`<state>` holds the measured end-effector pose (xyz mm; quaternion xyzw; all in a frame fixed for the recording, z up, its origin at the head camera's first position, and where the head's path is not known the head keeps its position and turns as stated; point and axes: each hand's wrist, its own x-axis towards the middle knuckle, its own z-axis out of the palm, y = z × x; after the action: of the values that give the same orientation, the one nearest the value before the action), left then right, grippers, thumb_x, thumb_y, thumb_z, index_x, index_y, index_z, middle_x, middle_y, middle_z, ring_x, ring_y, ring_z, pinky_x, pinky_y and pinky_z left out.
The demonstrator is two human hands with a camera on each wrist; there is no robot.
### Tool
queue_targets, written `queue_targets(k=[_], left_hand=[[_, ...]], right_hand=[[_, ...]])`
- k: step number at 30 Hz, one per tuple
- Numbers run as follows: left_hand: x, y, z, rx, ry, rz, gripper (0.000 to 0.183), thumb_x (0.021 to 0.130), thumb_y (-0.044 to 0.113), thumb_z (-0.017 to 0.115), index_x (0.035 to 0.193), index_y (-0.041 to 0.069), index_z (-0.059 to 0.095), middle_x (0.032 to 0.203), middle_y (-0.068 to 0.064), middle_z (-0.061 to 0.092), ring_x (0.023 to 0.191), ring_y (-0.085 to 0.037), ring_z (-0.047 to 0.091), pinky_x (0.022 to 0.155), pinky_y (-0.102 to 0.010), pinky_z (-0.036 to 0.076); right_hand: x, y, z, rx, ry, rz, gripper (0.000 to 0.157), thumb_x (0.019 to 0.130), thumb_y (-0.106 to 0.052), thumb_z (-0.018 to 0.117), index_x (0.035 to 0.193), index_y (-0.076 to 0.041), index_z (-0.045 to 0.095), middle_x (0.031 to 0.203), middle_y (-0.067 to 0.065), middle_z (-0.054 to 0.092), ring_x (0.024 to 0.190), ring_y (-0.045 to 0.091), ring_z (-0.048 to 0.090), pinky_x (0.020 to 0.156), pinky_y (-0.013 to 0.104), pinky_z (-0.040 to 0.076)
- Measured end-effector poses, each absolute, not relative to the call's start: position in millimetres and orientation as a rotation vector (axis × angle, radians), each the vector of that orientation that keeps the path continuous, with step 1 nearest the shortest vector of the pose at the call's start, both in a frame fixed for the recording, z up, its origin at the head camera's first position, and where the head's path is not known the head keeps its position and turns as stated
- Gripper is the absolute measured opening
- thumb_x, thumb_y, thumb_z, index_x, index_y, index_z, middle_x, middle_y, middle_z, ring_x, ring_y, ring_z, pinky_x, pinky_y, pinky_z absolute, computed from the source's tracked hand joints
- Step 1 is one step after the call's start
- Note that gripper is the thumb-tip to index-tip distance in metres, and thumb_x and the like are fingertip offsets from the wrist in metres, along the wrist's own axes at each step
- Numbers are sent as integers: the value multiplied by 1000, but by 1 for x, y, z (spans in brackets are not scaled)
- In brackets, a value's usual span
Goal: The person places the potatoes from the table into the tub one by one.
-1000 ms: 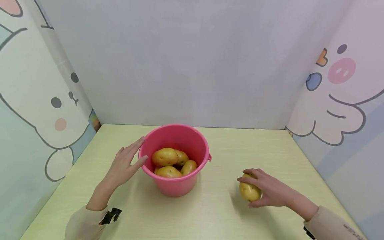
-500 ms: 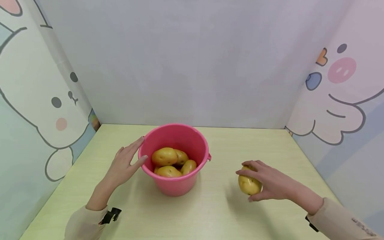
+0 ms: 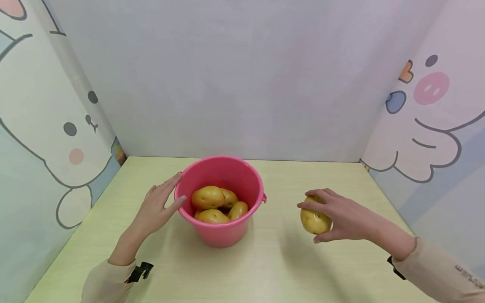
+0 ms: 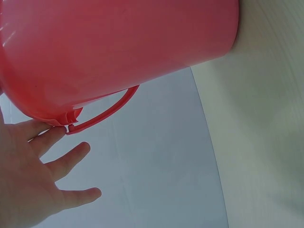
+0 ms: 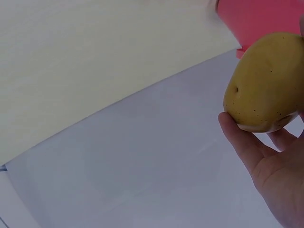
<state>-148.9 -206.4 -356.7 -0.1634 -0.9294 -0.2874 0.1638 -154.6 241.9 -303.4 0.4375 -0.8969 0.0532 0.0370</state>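
A pink bucket (image 3: 223,233) stands on the table left of centre, with several yellow potatoes (image 3: 208,198) lying inside it. My left hand (image 3: 157,210) touches the bucket's left rim with its fingers spread; the left wrist view shows the fingertips by the lug of the pink handle (image 4: 107,113). Right of the bucket, my right hand (image 3: 342,216) grips a single potato (image 3: 315,221) between thumb and fingers. That potato is raised over the table, its shadow falling below it. In the right wrist view the potato (image 5: 266,83) shows smooth skin with small dark spots.
The pale wood-grain table (image 3: 265,273) ends at a plain grey back wall (image 3: 242,84). Side panels with cartoon animals close it in, a white one (image 3: 45,105) at left and a pig (image 3: 432,88) at right. A small handle lug (image 3: 265,198) juts from the bucket's right rim.
My right hand has lifted the potato up off the table and slightly away from me. The left hand and the bucket have stayed in place.
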Motion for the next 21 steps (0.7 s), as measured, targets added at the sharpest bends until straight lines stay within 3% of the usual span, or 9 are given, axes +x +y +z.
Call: queue_targets(k=[7, 14, 21], left_hand=[[-149, -207, -357, -469, -2650, -820, 67, 80, 23, 62, 138, 12, 30, 136, -14, 34, 121, -34, 31, 92, -65, 14], [-149, -207, -356, -474, -2643, -812, 66, 80, 22, 63, 137, 11, 31, 136, -14, 35, 121, -34, 31, 91, -65, 15], [-150, -207, -356, -472, -2645, -809, 66, 80, 23, 63, 137, 12, 31, 136, -14, 35, 121, -34, 31, 91, -65, 15]], right_hand=[[-158, 239, -289, 1337, -2732, 110, 69, 67, -68, 53, 121, -24, 52, 119, 6, 44, 105, 23, 42, 70, 35, 49], [-165, 235, -275, 1351, -2678, 97, 68, 65, -61, 64, 121, -24, 51, 119, 8, 44, 106, 23, 42, 70, 35, 48], [-169, 226, -260, 1384, -2637, 69, 68, 69, -66, 53, 121, -22, 51, 119, 10, 45, 106, 26, 42, 69, 38, 48]])
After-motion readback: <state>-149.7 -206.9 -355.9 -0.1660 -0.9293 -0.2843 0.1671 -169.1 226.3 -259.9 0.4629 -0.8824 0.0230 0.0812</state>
